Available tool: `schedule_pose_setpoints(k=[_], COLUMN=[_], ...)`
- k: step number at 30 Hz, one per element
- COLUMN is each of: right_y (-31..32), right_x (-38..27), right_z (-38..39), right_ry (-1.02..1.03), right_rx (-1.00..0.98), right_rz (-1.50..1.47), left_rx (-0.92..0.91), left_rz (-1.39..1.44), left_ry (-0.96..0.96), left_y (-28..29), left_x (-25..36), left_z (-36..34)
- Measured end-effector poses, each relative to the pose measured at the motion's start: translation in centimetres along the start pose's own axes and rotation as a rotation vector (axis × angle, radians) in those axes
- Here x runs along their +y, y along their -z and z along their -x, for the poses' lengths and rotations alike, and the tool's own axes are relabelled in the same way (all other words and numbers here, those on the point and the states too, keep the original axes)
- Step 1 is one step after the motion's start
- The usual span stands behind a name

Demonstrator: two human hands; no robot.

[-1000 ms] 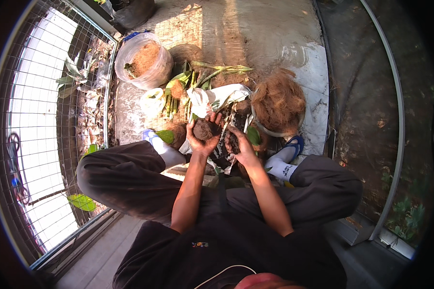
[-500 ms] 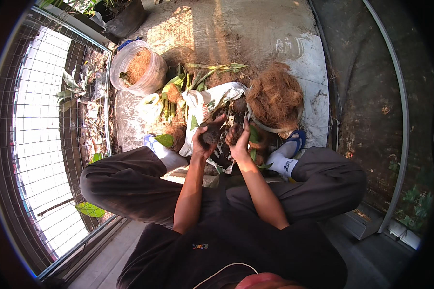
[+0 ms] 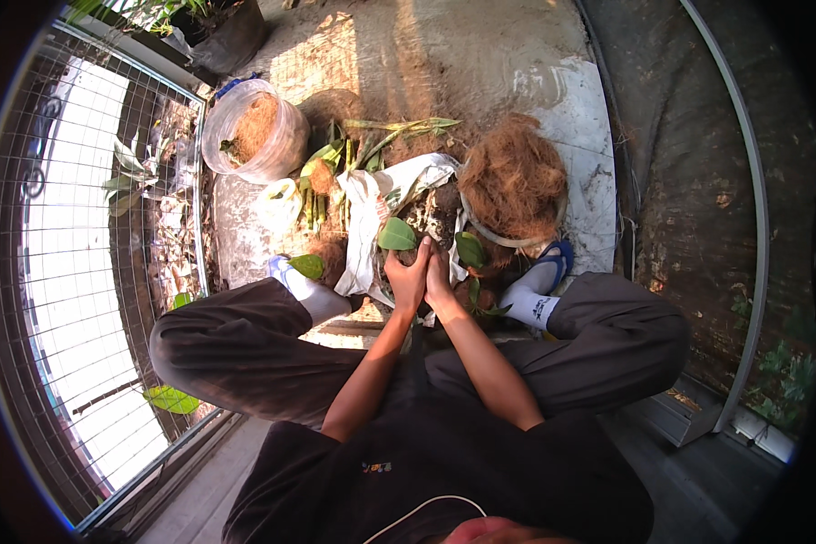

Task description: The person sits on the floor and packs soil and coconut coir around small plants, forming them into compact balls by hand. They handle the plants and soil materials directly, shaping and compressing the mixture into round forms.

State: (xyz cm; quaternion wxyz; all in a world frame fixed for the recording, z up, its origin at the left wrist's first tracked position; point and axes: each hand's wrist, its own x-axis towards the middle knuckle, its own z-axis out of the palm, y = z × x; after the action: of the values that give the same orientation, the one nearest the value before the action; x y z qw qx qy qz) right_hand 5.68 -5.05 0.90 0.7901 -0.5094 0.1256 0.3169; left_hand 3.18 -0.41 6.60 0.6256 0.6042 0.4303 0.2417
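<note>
My left hand (image 3: 406, 279) and my right hand (image 3: 438, 279) are pressed together, fingers pointing away from me, cupped around a clump of dark soil that they now hide. Beneath and beyond them, dark soil (image 3: 433, 213) lies on a crumpled white sack (image 3: 363, 207). A broad green leaf (image 3: 397, 235) stands at the left hand's fingertips; whether its stem is in the hands cannot be seen. Another green leaf (image 3: 470, 249) sits just right of the right hand. Smaller leaves (image 3: 477, 296) lie nearer my right foot.
A tub heaped with brown coconut fibre (image 3: 515, 177) stands at the right. At the far left is a clear plastic tub (image 3: 286, 140) with brown fibre inside. Cut leaf strips (image 3: 399, 136) lie between them. Wire mesh (image 3: 91, 272) borders the left, and a dark sheet the right.
My hands, apart before with a dark soil clump showing in the left, have come together and closed around it. The leaf beside my left hand now appears farther right, at its fingertips.
</note>
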Motion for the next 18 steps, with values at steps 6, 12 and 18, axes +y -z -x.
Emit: schedule_pose_setpoints(k=[6, 12, 18], right_y=[0.5, 2.0, 2.0], right_x=[0.7, 2.2, 1.7], right_z=[0.0, -1.1, -1.5], right_ry=[-0.357, -0.339, -0.289], right_rx=[-0.100, -0.266, -0.307], right_rz=[-0.191, -0.267, -0.212], left_rx=[0.176, 0.221, 0.176], left_rz=[-0.319, -0.318, -0.391], left_ry=[-0.361, -0.472, -0.618], left_y=[0.2, 0.7, 1.1], left_x=[-0.7, -1.9, -1.1], left_z=[0.3, 0.0, -0.4])
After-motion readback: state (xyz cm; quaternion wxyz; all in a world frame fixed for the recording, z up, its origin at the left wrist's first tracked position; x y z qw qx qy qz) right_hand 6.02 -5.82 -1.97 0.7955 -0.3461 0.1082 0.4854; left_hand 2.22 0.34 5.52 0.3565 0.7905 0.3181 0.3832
